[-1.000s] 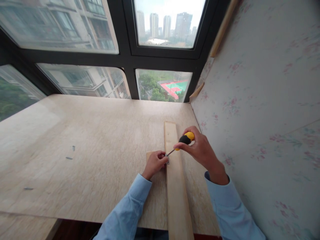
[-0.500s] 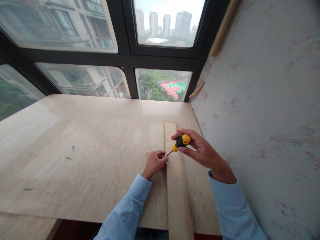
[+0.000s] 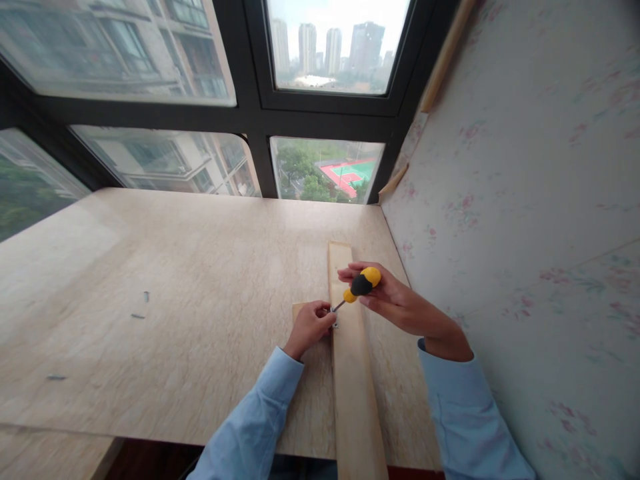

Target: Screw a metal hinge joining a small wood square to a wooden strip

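Screwdriver [image 3: 365, 283], one, held in right hand [image 3: 400, 303], left hand [image 3: 313, 327] seemingly pinching one bracket [image 3: 335, 325], three metal pieces [image 3: 137, 316]

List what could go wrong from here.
The screwdriver in the right hand slants down to the small metal fitting, so its tip might slip. The left hand is right beside that tip and could get jabbed. The wooden plank overhangs the tabletop, so a bump might shift it.

Smooth wooden plank [image 3: 353, 380], plastic screwdriver handle [image 3: 364, 283], glossy stone-look countertop [image 3: 200, 260]
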The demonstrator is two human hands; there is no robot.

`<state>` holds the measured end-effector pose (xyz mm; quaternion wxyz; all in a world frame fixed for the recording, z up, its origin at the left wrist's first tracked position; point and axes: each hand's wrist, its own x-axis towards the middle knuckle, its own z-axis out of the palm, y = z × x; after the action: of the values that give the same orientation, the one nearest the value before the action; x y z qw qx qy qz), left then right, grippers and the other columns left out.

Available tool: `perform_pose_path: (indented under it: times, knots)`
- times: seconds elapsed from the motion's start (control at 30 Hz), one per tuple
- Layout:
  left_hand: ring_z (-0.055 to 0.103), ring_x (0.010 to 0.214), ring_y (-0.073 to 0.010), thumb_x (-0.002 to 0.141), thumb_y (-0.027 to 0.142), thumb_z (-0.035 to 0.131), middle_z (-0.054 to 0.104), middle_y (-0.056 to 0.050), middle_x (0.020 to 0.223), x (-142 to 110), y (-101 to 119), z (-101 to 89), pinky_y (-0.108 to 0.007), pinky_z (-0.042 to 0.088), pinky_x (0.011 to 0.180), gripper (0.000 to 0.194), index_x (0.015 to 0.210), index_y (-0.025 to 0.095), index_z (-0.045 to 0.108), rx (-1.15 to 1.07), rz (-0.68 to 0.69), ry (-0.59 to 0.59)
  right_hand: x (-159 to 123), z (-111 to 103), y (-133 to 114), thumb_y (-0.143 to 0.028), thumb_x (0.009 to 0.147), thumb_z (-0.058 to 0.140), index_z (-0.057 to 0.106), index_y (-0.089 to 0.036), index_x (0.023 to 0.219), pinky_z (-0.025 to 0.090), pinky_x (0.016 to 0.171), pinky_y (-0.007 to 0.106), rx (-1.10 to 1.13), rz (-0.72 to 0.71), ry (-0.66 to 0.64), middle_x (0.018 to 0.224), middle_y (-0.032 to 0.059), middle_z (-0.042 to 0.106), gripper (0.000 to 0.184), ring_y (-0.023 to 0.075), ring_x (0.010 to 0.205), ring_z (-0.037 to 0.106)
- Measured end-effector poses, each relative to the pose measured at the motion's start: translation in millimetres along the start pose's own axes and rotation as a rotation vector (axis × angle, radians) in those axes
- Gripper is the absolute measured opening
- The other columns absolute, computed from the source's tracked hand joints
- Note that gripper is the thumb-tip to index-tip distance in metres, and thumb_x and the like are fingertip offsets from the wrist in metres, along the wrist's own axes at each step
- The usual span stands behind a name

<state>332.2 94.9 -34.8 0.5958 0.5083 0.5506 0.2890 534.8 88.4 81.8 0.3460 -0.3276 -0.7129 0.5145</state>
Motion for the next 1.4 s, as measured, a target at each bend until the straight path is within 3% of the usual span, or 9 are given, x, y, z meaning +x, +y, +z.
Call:
perform_pose_path:
  times: [0.13, 0.3, 0.47, 0.57, 0.73, 0.93, 1.07, 1.17, 1.4]
  knots:
    - [0.062, 0.065, -0.0140, 0.075, 0.017, 0.061, 0.066, -0.003, 0.075, -0.2, 0.9, -0.1, -0.023, 0.053, 0.053, 0.025, 0.097, 0.009, 0.068, 0.000, -0.003, -0.003, 7.1, -0.6, -4.4, -0.038, 0.084, 0.075, 0.056, -0.022, 0.111, 0.057, 0.093, 0.037, -0.079, 0.061, 0.193, 0.110, 0.0061, 0.067, 0.037, 0.0206, 0.104, 0.069]
    - [0.063, 0.067, -0.0144, 0.075, 0.018, 0.062, 0.066, -0.003, 0.074, -1.7, 2.9, -0.2, -0.022, 0.053, 0.053, 0.024, 0.096, 0.010, 0.069, -0.021, -0.010, -0.009, 13.6, 3.6, -1.5, -0.050, 0.068, 0.085, 0.054, -0.021, 0.100, 0.056, 0.068, 0.032, -0.473, 0.119, 0.490, 0.086, 0.0016, 0.063, 0.052, 0.0180, 0.074, 0.063]
    - [0.062, 0.065, -0.0139, 0.075, 0.018, 0.062, 0.066, -0.003, 0.074, -0.4, 0.3, 0.0, -0.022, 0.052, 0.052, 0.022, 0.095, 0.010, 0.069, -0.002, -0.002, -0.005, 5.3, 0.1, 1.6, -0.046, 0.082, 0.075, 0.039, -0.024, 0.137, 0.057, 0.090, 0.039, -0.307, 0.054, 0.289, 0.127, 0.0121, 0.059, 0.068, 0.0227, 0.107, 0.065]
    - [0.062, 0.065, -0.0138, 0.076, 0.017, 0.061, 0.066, -0.003, 0.074, 0.9, -1.1, 0.4, -0.022, 0.053, 0.052, 0.023, 0.096, 0.010, 0.069, 0.000, 0.000, 0.003, -2.2, -5.9, -4.1, -0.035, 0.090, 0.068, 0.039, -0.027, 0.139, 0.047, 0.108, 0.045, -0.180, 0.020, 0.131, 0.140, 0.0131, 0.053, 0.057, 0.0231, 0.129, 0.056]
    - [0.062, 0.064, -0.0137, 0.077, 0.016, 0.060, 0.066, -0.003, 0.074, 0.0, 0.1, 0.5, -0.022, 0.054, 0.053, 0.024, 0.098, 0.010, 0.069, 0.000, -0.002, 0.001, -9.3, -13.6, -11.1, -0.025, 0.097, 0.056, 0.036, -0.030, 0.144, 0.042, 0.114, 0.048, 0.019, -0.003, -0.025, 0.148, 0.0121, 0.049, 0.051, 0.0221, 0.139, 0.047]
    - [0.063, 0.065, -0.0141, 0.075, 0.015, 0.060, 0.067, -0.003, 0.075, -2.5, 3.1, -0.2, -0.022, 0.053, 0.053, 0.024, 0.098, 0.010, 0.068, 0.004, -0.024, -0.002, -0.5, -11.5, -7.1, -0.039, 0.080, 0.078, 0.058, -0.023, 0.114, 0.057, 0.093, 0.038, -0.098, 0.077, 0.253, 0.111, 0.0063, 0.067, 0.042, 0.0217, 0.105, 0.068]
    - [0.064, 0.066, -0.0147, 0.073, 0.015, 0.062, 0.067, -0.003, 0.074, -1.3, 2.3, 0.0, -0.022, 0.053, 0.053, 0.025, 0.097, 0.010, 0.069, -0.008, -0.013, 0.003, 6.6, -5.6, -9.1, -0.052, 0.069, 0.084, 0.062, -0.021, 0.097, 0.055, 0.068, 0.028, -0.436, 0.076, 0.475, 0.086, 0.0019, 0.063, 0.047, 0.0161, 0.074, 0.062]
    - [0.064, 0.066, -0.0150, 0.073, 0.016, 0.062, 0.066, -0.003, 0.073, -1.0, 1.6, 0.3, -0.022, 0.053, 0.053, 0.024, 0.095, 0.010, 0.069, -0.017, -0.009, 0.002, 6.4, -3.5, -11.4, -0.056, 0.069, 0.083, 0.061, -0.021, 0.095, 0.047, 0.056, 0.025, -0.548, 0.074, 0.519, 0.078, 0.0000, 0.059, 0.048, 0.0123, 0.061, 0.051]
    - [0.064, 0.067, -0.0150, 0.074, 0.019, 0.063, 0.068, -0.004, 0.077, -2.0, 2.5, 0.2, -0.022, 0.052, 0.053, 0.026, 0.098, 0.010, 0.070, -0.009, -0.018, -0.007, 1.2, -6.4, -10.1, -0.055, 0.072, 0.081, 0.060, -0.022, 0.105, 0.047, 0.052, 0.026, -0.335, 0.149, 0.399, 0.078, -0.0014, 0.057, 0.051, 0.0123, 0.057, 0.053]
